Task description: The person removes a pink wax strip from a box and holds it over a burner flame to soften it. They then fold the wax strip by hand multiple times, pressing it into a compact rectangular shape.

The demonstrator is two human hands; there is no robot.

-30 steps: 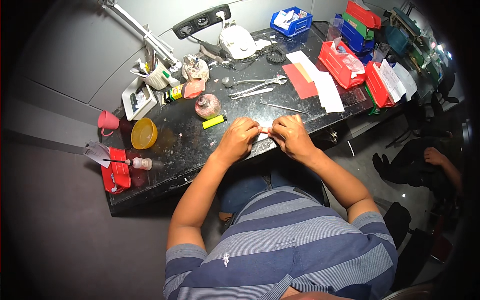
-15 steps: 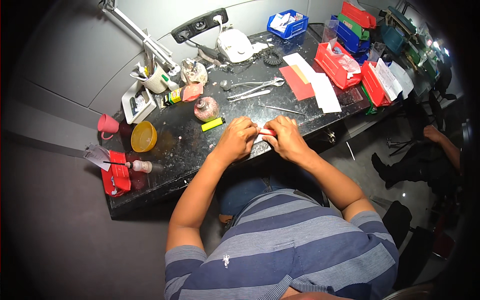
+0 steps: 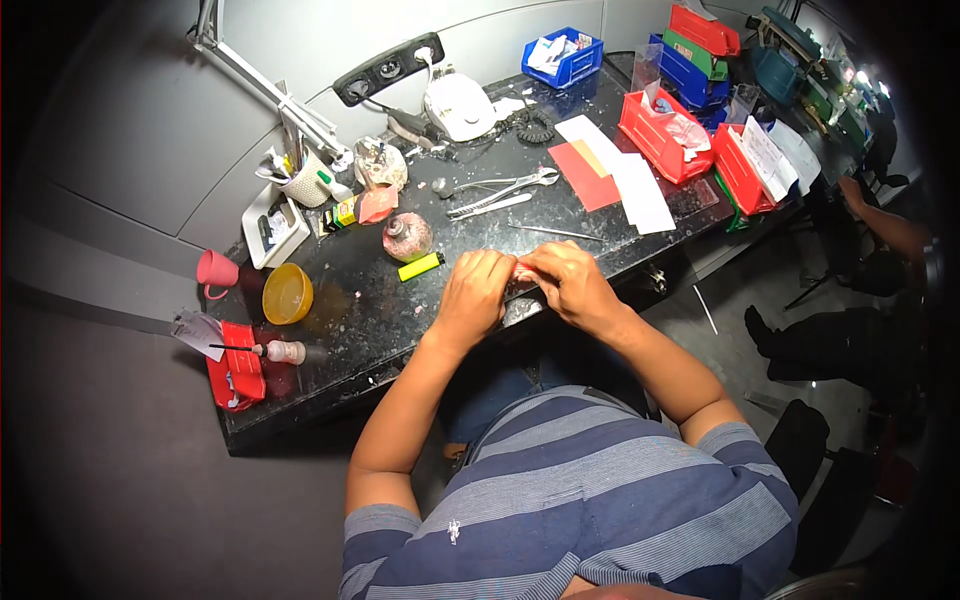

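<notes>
Close together over the front edge of the workbench, my two hands pinch one small red piece (image 3: 522, 271), largely covered by the fingers. My left hand (image 3: 474, 298) has its fingers bent around the left end. From the other side my right hand (image 3: 575, 288) holds it between thumb and fingers. Just left of them lies a yellow-green lighter (image 3: 421, 266), with a round jar with pinkish contents (image 3: 408, 240) behind it. Beyond the hands are a slim metal instrument (image 3: 556, 232), metal pliers (image 3: 515, 183) and a flat metal handle (image 3: 492, 207).
At left stand a yellow bowl (image 3: 288, 294), a pink mug (image 3: 217, 270) and a small bottle (image 3: 286, 352). Red sheets (image 3: 584, 176) and white paper (image 3: 643, 195) lie right. Red bins (image 3: 665, 140) and a blue bin (image 3: 563, 62) stand behind. Another person's arm (image 3: 880, 222) shows far right.
The view has shifted slightly. My hands have drawn closer together, and less of the red piece shows between them. The other person's arm at right has moved up.
</notes>
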